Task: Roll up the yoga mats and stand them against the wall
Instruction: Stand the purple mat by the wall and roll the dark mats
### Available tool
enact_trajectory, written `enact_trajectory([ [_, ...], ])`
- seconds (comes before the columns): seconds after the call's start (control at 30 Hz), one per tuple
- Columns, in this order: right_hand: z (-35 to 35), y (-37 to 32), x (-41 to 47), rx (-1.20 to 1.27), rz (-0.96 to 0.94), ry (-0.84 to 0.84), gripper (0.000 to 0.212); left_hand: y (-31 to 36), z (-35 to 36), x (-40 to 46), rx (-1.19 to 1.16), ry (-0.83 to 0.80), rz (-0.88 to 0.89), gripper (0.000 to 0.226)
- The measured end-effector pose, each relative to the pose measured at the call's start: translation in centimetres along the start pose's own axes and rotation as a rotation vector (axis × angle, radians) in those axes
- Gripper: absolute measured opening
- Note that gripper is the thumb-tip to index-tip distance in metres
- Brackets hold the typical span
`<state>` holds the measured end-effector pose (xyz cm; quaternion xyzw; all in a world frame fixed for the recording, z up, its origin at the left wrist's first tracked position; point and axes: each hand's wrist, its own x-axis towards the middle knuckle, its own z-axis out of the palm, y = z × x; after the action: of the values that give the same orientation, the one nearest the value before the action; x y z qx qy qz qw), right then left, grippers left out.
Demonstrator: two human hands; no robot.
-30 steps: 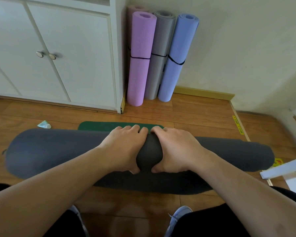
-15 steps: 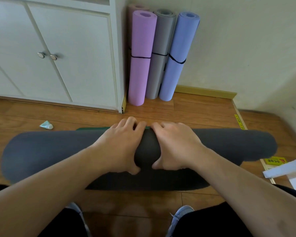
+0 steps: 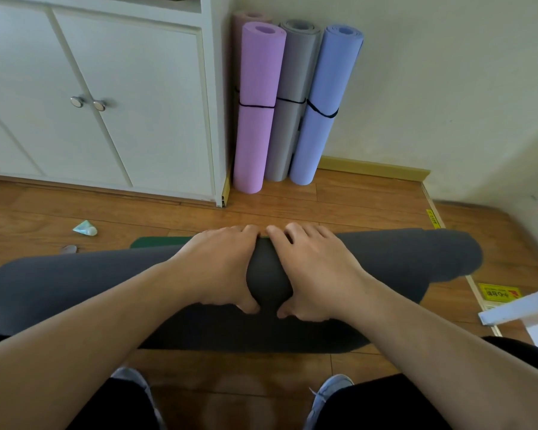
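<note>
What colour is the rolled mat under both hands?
Dark grey rolled yoga mat, clearest in the head view.

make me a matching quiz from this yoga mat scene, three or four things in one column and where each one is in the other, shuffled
Things
1. dark grey mat
2. purple mat
3. blue mat
4. green mat

Places
A. standing next to the white cabinet
B. flat on the floor, peeking out beyond the roll
C. rolled on the floor under the left hand and right hand
D. standing rightmost in the row against the wall

Pairs: 1-C, 2-A, 3-D, 4-B
</note>
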<state>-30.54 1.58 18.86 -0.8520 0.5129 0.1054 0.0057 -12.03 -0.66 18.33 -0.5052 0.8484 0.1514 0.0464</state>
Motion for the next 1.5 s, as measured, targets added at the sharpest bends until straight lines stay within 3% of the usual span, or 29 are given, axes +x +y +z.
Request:
enact_trajectory([
  [0.1,-0.1,0.2,0.3,0.011,-0.022,0.037,0.115,0.1,0.1,-0.5,0.003,0.017,0.007,0.11],
  [0.23,-0.9,0.8,0.5,0.079,0.029,-0.049,0.103,0.5,1.3,-1.1,0.188,0.082,0.03,0.14],
  [0.37,-1.1,1.1,0.4,0.168,0.08,-0.134,0.11,0.8,1.8,-0.5,0.25,0.122,0.042,0.119],
  [0.57,-0.8,0.1,-0.3,0.012,0.006,-0.035,0.144,0.0,0.4,-0.1,0.068,0.069,0.039,0.105],
  [0.77,-0.5,0.7,0.4,0.046,-0.019,0.044,0.114,-0.1,-0.6,0.0,0.012,-0.018,0.016,0.109],
  [0.93,-1.2,1.2,0.6,0.123,0.027,-0.04,0.104,0.0,0.2,-0.6,0.199,0.051,0.07,0.133],
  [1.1,-2.2,1.5,0.2,0.185,0.08,-0.086,0.102,0.4,0.4,0.0,0.199,0.141,0.073,0.105],
  [1.3,-1.7,-1.0,-0.9,-0.048,0.062,0.038,0.131,-0.5,-1.3,0.5,0.031,0.038,0.017,0.1],
  [1.5,-1.0,-0.6,0.3,-0.057,0.001,0.088,0.108,-0.2,-1.6,0.1,-0.03,-0.088,-0.037,0.097],
])
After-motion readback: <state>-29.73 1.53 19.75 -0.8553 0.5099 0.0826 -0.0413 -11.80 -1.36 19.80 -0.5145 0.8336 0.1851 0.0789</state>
